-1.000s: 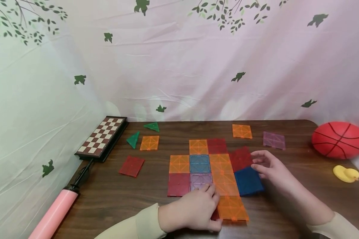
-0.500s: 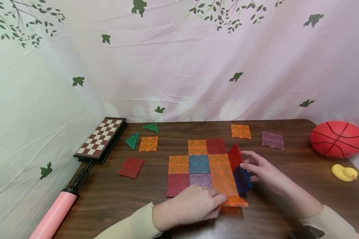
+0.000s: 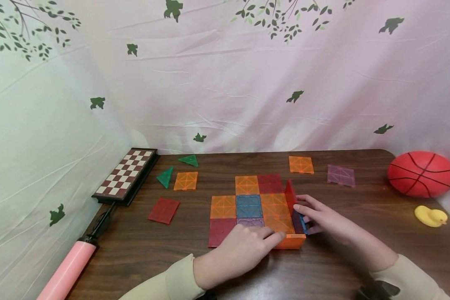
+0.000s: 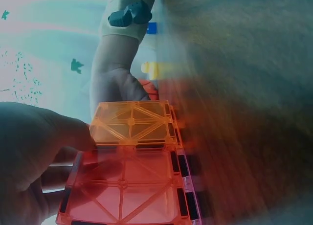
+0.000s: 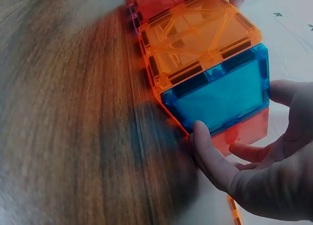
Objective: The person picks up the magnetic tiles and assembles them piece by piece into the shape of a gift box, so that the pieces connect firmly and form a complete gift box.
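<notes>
A flat patch of see-through magnetic tiles (image 3: 223,207) lies mid-table. Along its right side a red tile (image 3: 290,196) and a blue tile (image 5: 220,95) stand upright. An orange tile (image 3: 294,243) stands across the near edge, meeting the blue one at the corner. In the left wrist view a red tile (image 4: 127,186) stands beside the orange one. My left hand (image 3: 241,248) holds these near tiles at their top edge, some fingers behind the red one. My right hand (image 3: 322,216) grips the blue tile from outside, thumb at its top, another finger touching the red tile.
Loose tiles lie around: orange (image 3: 186,181), red (image 3: 163,210), two green triangles (image 3: 165,177) at left, orange (image 3: 301,165) and purple (image 3: 341,175) behind. A chessboard (image 3: 125,173) and pink pump (image 3: 68,270) line the left; a red ball (image 3: 422,174) and rubber duck (image 3: 430,216) sit right.
The red and blue tiles on the right have swung up from low tilts to upright. The near orange tile has folded up as well. Both hands moved inward with them.
</notes>
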`<state>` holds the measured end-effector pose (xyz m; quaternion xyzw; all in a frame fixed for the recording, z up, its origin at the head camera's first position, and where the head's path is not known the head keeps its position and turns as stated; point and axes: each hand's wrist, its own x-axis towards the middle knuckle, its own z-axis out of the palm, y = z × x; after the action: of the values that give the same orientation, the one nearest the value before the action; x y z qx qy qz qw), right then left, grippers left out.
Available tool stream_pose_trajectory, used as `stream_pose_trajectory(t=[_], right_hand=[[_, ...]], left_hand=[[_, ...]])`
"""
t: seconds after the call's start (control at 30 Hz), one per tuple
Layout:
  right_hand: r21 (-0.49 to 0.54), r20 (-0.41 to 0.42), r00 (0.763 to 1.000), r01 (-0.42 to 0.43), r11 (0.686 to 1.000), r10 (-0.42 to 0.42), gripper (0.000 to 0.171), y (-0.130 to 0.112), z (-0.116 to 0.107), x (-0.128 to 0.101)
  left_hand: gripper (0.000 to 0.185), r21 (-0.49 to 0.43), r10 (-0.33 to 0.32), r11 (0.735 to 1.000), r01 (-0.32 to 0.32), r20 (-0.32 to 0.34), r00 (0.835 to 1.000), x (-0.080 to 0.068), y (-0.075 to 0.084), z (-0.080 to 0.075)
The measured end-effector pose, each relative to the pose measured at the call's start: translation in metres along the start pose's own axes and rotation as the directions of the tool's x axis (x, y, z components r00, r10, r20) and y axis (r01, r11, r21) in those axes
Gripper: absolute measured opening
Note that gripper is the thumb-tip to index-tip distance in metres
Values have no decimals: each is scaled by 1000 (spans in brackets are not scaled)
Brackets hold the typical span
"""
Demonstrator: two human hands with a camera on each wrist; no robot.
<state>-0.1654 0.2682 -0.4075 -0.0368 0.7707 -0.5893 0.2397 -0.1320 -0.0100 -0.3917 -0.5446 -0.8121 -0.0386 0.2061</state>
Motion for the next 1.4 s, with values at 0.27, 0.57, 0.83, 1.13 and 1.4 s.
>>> stream_pose_trajectory(t=[0.27, 0.57, 0.83, 1.13, 1.4], right_hand=[[-1, 1, 1000, 3, 1000, -3, 66, 2, 0, 2], [-22, -44, 999, 28, 999, -29, 66, 1, 0, -2], [96, 1, 999, 37, 995, -38, 67, 0, 0, -4], [122, -2, 1000, 29, 992, -29, 67, 1, 1, -2], [118, 4, 1000, 28, 993, -29, 67, 0, 1, 1]], left_hand=[[32, -211, -146, 967, 142, -4, 989, -2, -6, -5], [33, -648, -711, 422, 634, 198, 675, -49, -53, -11], [45, -788, -723, -267, 555, 544, 425, -82, -69, -8], [39, -824, -751, -378, 423, 540, 381, -80, -68, -1], [46, -868, -799, -321, 380, 463, 383, -76, -65, 1]])
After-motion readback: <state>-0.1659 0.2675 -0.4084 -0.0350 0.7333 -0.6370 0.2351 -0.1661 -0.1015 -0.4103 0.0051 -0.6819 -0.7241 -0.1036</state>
